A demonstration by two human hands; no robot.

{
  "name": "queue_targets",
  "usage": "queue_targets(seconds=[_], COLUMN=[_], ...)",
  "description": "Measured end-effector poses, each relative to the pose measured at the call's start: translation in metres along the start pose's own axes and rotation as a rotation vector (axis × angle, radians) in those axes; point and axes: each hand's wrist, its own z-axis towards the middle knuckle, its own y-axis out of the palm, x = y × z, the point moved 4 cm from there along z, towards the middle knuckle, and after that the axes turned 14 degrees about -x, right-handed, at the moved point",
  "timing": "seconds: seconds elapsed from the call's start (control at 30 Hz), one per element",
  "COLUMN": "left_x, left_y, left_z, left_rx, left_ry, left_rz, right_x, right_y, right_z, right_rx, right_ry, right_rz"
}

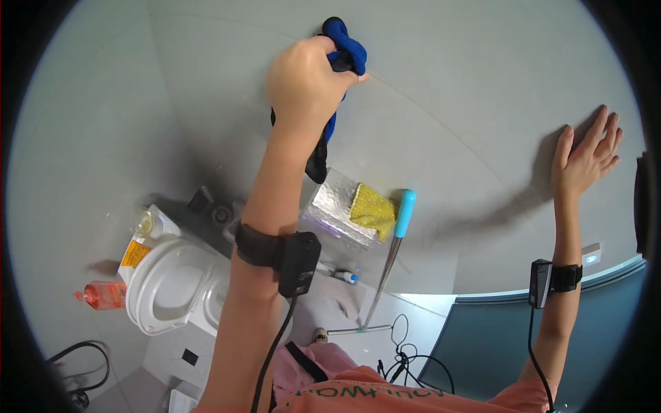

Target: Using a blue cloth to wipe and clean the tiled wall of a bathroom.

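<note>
The left hand [306,82] grips a blue cloth [342,51] bunched against the grey wall [447,103], its tail hanging toward six o'clock, while the right hand [586,155], well apart at three o'clock, lies flat and spread, holding nothing

Bunched blue cloth [341,51] against grey wall

My left arm extends straight up the centre of the view, forearm bare, with a black strap-mounted unit on the wrist. My left hand [306,82] is raised overhead, fingers curled into a closed fist, back of the hand toward the camera. My right arm rises along the right side, also banded at the wrist. My right hand [585,155] is open, fingers extended and slightly spread, palm pressed flat against the surface ahead
</note>
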Motion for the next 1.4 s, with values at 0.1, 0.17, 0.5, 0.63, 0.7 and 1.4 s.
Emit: queue_targets(seconds=[0.1,0.17,0.5,0.63,0.7,1.4], left_x=[0.001,0.008,-0.053,-0.024,-0.020,-0.032], left_y=[0.003,0.005,-0.017,0.007,0.008,-0.004], left_z=[0.001,-0.001,-0.002,-0.005,-0.009,-0.005], left_rx=[0.091,0.071,0.009,0.097,0.153,0.122], left_ry=[0.121,0.081,-0.145,0.062,0.137,0.060], left_rz=[0.071,0.120,-0.022,0.136,0.241,0.100], right_x=[-0.004,-0.005,-0.002,-0.002,-0.003,-0.003], right_y=[-0.001,-0.001,0.001,0.001,0.002,0.000], right_z=[0.003,0.003,0.001,0.003,0.002,0.004], right_rx=[0.010,0.012,0.011,0.020,0.016,0.043], right_ry=[-0.025,0.006,0.014,0.010,0.012,-0.032], right_rz=[-0.008,0.003,0.013,0.006,0.017,0.002])
